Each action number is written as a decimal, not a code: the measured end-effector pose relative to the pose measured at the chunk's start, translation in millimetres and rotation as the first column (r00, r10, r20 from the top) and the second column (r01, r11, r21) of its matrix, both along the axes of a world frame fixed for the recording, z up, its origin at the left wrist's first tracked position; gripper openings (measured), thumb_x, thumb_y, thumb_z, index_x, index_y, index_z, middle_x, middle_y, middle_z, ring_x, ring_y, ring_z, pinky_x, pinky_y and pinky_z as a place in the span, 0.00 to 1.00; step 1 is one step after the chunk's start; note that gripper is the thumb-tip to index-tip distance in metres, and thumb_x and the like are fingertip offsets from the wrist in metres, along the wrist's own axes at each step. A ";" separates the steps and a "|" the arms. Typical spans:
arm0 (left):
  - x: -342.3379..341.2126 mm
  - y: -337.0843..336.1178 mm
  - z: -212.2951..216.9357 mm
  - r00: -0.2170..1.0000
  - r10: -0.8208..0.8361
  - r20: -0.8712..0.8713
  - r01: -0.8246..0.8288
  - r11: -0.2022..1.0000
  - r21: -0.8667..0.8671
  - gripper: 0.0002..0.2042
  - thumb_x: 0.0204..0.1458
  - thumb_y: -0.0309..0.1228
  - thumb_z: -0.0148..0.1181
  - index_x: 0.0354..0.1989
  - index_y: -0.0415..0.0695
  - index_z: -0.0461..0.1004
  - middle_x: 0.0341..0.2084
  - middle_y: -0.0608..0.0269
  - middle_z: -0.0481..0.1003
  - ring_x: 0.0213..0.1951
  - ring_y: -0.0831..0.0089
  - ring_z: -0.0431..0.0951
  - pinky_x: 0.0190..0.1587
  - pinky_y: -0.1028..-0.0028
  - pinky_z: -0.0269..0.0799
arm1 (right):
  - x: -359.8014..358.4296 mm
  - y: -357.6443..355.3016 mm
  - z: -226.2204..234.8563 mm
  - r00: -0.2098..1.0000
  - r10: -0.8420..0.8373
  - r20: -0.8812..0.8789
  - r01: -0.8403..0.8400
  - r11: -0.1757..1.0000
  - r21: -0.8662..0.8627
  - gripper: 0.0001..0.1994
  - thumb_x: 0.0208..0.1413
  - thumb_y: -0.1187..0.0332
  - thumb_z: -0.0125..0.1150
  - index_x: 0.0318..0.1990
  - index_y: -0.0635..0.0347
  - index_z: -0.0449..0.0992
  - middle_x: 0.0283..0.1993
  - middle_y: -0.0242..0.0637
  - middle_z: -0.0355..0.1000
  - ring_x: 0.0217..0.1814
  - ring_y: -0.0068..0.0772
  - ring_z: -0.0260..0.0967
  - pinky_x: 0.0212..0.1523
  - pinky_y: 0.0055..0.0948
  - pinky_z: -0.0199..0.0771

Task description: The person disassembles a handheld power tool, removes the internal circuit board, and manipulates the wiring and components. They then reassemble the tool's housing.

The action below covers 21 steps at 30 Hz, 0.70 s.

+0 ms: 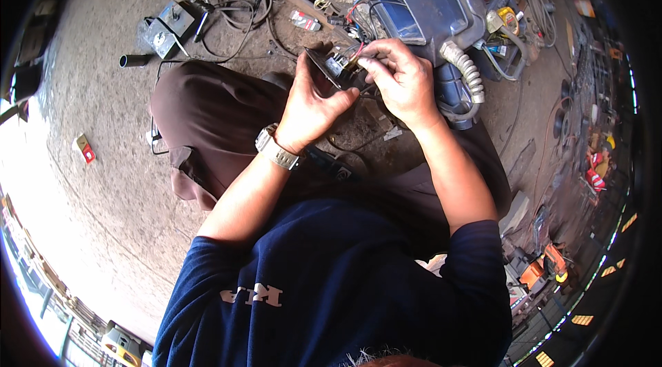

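Observation:
My left hand grips a dark, flat panel, its fingers behind and its thumb along the near side. Set on the panel is a small metal-and-grey electrical part, with thin wires at its right side. At those wires my right hand is closed in a pinch, thumb against fingers; what exactly lies between the fingertips is too small to tell. Red and blue wires run from the panel area up to a blue-grey machine housing, which lies open beyond my right hand.
A grey corrugated hose bends beside the housing, right of my right wrist. On the concrete floor at the far left lie a metal box, a black tube and coiled cable. Tools and a cable coil clutter the right.

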<state>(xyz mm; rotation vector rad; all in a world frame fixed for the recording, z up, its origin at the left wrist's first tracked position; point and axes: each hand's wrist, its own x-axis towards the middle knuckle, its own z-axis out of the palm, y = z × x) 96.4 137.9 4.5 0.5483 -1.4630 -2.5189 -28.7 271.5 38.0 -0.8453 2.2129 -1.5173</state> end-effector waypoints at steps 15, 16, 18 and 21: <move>-11.9 3.0 -11.1 0.994 0.112 0.011 -0.112 0.985 0.128 0.35 0.65 0.35 0.60 0.75 0.37 0.52 0.42 0.65 0.73 0.43 0.79 0.70 0.50 0.77 0.68 | -5.4 -4.8 25.9 0.812 0.320 -0.488 -0.185 0.934 0.306 0.04 0.57 0.72 0.66 0.39 0.58 0.78 0.39 0.42 0.70 0.37 0.52 0.77 0.35 0.44 0.79; -13.2 3.0 -13.4 0.993 0.116 0.009 -0.117 0.992 0.052 0.35 0.65 0.35 0.60 0.76 0.38 0.51 0.39 0.67 0.72 0.40 0.80 0.68 0.46 0.78 0.67 | -3.7 -6.0 25.6 0.816 0.330 -0.474 -0.195 0.930 0.312 0.03 0.58 0.73 0.65 0.38 0.58 0.77 0.38 0.42 0.70 0.37 0.53 0.77 0.34 0.45 0.79; -15.4 -1.2 -12.1 0.995 0.098 0.002 -0.097 0.991 -0.092 0.37 0.65 0.35 0.60 0.78 0.41 0.48 0.34 0.72 0.68 0.34 0.83 0.63 0.39 0.80 0.65 | -2.5 -5.9 23.6 0.830 0.317 -0.458 -0.184 0.932 0.312 0.02 0.58 0.74 0.63 0.37 0.58 0.75 0.38 0.42 0.70 0.36 0.53 0.77 0.33 0.46 0.78; -13.5 -10.0 -15.6 0.990 0.134 -0.039 -0.128 0.983 0.129 0.34 0.68 0.37 0.54 0.79 0.44 0.47 0.56 0.57 0.73 0.55 0.75 0.72 0.62 0.71 0.66 | -14.9 -2.0 21.9 0.833 0.251 -0.493 -0.126 0.954 0.272 0.03 0.58 0.75 0.63 0.36 0.57 0.75 0.36 0.40 0.70 0.35 0.53 0.76 0.32 0.46 0.77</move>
